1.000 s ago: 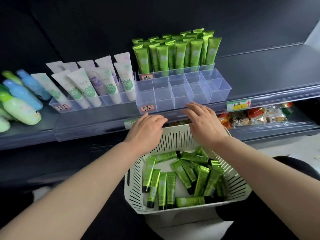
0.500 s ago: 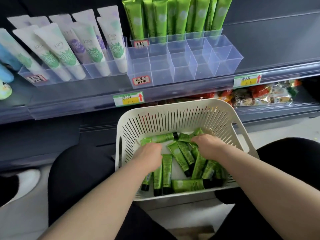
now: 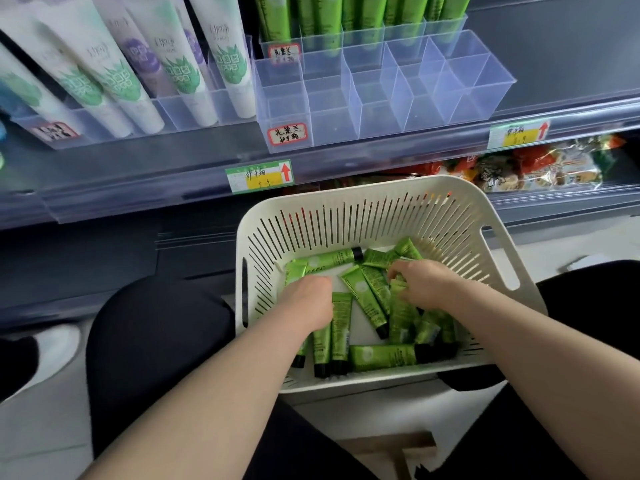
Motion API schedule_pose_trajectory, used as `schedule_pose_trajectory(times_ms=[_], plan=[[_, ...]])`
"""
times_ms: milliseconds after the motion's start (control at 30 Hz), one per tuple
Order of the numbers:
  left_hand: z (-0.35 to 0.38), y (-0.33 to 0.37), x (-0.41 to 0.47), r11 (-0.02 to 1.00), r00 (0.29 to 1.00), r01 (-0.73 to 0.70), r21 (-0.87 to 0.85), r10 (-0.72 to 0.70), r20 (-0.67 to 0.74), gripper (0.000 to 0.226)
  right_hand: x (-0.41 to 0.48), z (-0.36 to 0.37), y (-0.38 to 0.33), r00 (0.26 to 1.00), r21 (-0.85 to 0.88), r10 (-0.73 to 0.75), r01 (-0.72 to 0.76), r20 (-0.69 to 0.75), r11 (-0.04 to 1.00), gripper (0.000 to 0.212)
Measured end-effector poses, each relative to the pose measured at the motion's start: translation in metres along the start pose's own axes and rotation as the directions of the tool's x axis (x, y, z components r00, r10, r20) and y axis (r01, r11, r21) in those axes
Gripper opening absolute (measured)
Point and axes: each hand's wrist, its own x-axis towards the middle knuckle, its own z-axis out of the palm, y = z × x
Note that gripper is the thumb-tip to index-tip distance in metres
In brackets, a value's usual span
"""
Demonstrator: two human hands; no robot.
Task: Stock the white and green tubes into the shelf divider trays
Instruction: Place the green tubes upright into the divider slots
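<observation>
- Shop shelving [image 3: 138, 188] in dark grey fills the head view, over a pale floor; a cream slotted basket [image 3: 363, 189] sits between the person's dark-clad knees, just below the shelf lip
- loose green tubes [image 3: 381, 356] lie flat in the basket; most run lengthwise away from the person with black caps at the near end, while one at the front and one at the back lie crosswise
- left hand [image 3: 308, 299] is down in the left of the pile with knuckles bent; right hand [image 3: 427, 285] is in the middle with fingers curled among the crimped ends; whether either has a tube gripped I cannot tell
- clear divider tray [image 3: 367, 109] stands up and forward of both hands, beyond the basket's far rim; its front cells are bare, with standing green tubes [image 3: 329, 12] in the row behind
- my judgement: a tube must be lifted and turned upright; the left hand is nearer the labelled left cells, the right hand nearer the rest
- white tubes [image 3: 114, 81] lean in the tray to the left; their script is too blurred to read
- red-bordered label [image 3: 287, 134] carries handwritten characters; a second [image 3: 284, 53] sits behind it
- price tag [image 3: 259, 176] has a red arrow and what looks like "5.9"; another tag [image 3: 517, 135] is unreadable
- snack packets [image 3: 540, 168] lie on the lower shelf
</observation>
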Motion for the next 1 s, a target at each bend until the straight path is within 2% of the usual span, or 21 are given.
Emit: schedule_pose_trajectory(times_ms=[200, 300, 467, 633, 767, 833, 933, 1000], plan=[[-0.002, -0.007, -0.005, 0.998, 0.998, 0.05, 0.049, -0.052, 0.023, 0.022, -0.016, -0.007, -0.012, 0.988, -0.01, -0.125, 0.126, 0.087, 0.992, 0.029], [-0.001, -0.009, -0.008, 0.996, 0.998, 0.061, 0.062, -0.062, 0.018, 0.021, -0.026, -0.013, -0.006, 0.976, -0.033, -0.143, 0.151, 0.163, 0.988, 0.048], [0.001, -0.011, -0.01, 0.995, 0.998, 0.064, 0.071, -0.066, 0.022, 0.028, -0.028, -0.012, -0.005, 0.987, -0.024, -0.156, 0.157, 0.042, 0.987, 0.028], [0.004, -0.015, -0.009, 0.996, 0.998, 0.066, 0.054, -0.067, 0.018, 0.029, -0.027, -0.008, -0.01, 0.98, -0.203, -0.119, 0.085, -0.161, 0.975, 0.04], [0.005, -0.015, -0.005, 0.995, 0.993, 0.095, 0.031, -0.096, 0.064, 0.029, -0.024, -0.004, -0.012, 0.995, 0.066, -0.018, 0.025, -0.102, 0.997, 0.032], [0.005, -0.015, -0.001, 0.995, 0.991, 0.097, 0.019, -0.098, 0.091, 0.029, -0.024, -0.011, -0.014, 0.993, 0.092, -0.03, 0.041, -0.118, 0.995, 0.026], [0.007, -0.009, 0.005, 0.995, 0.988, 0.1, -0.017, -0.098, 0.117, 0.03, -0.026, -0.028, -0.016, 0.966, 0.094, -0.064, 0.09, -0.249, 0.991, 0.021], [0.011, 0.001, 0.011, 0.993, 0.983, 0.105, -0.046, -0.097, 0.158, 0.032, -0.025, -0.034, -0.017, 0.944, 0.035, -0.097, 0.113, -0.315, 0.993, 0.015]])
